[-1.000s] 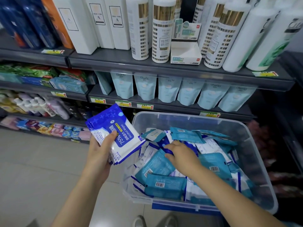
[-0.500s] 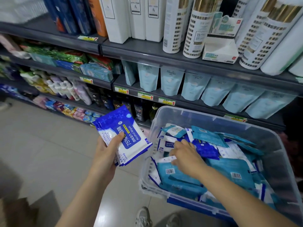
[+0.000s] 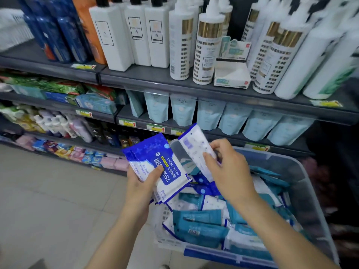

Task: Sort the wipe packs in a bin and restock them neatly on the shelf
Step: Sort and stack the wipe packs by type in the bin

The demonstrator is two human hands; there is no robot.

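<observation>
right hand (image 3: 231, 169) has pinched a pack (image 3: 194, 148) up from the bin (image 3: 297, 169) to two o'clock of the stack (image 3: 165, 167) the left hand (image 3: 141, 185) grips: sorting advances.

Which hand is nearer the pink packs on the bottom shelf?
Left. The left hand, gripping blue wipe packs, is just right of the pink packs; the right hand, holding another pack, is farther right, over the bin.

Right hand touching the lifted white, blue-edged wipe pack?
Touching. Head view: right hand pinches the white, blue-edged wipe pack between thumb and fingers.
</observation>
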